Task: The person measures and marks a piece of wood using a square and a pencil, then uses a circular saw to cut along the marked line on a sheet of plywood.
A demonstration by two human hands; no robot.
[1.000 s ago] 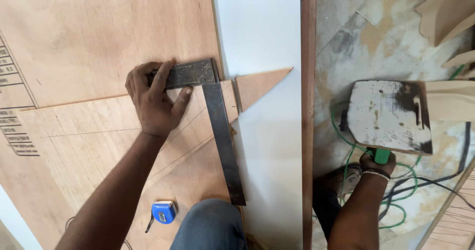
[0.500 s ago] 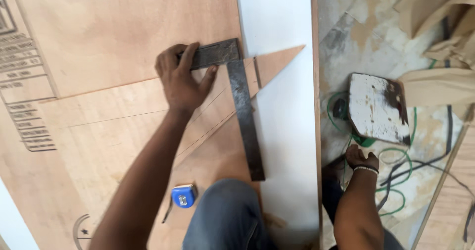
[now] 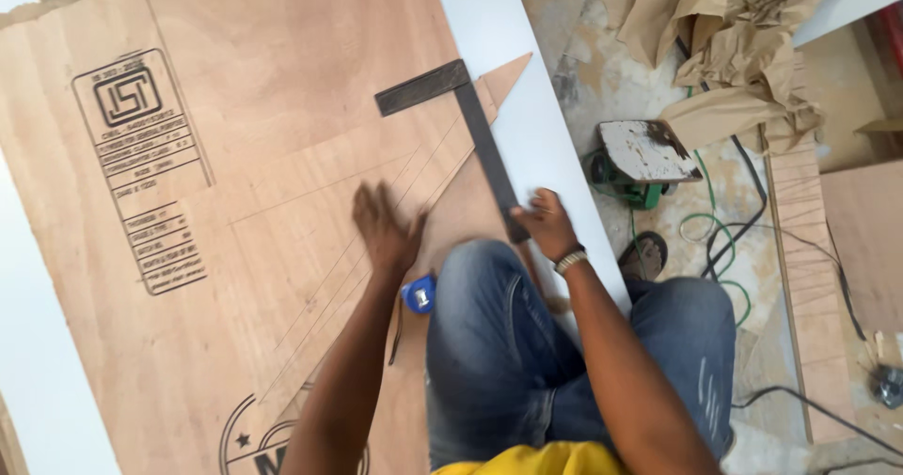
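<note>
While I kneel on the plywood sheet [image 3: 282,80], a printed black stamp [image 3: 141,169] sits far to my left on its surface, well away from my hands. Next comes my left hand [image 3: 384,230], laid flat on the triangular plywood piece [image 3: 376,202] with its fingers spread and holding nothing; its grip is simply open against the wood. Just below that hand, beside my left knee, lies a small blue tape measure [image 3: 419,293], close to my forearm but not touched. Further right, the steel square [image 3: 470,122] rests on the triangular piece, its short dark stock up near the pointed tip and its long blade running down toward me along the edge where the wood meets the white board [image 3: 527,108]. My right hand [image 3: 544,223] meets the lower end of that blade, the fingers curled and pressed together on it, so the square lies between my two hands and reaches away from my right grip. Beyond the white board, on the rough floor [image 3: 602,71], stands a green power tool with a worn pale plate [image 3: 644,155], with green and black cables [image 3: 724,240] looped near it and crumpled brown paper [image 3: 734,42] above.
</note>
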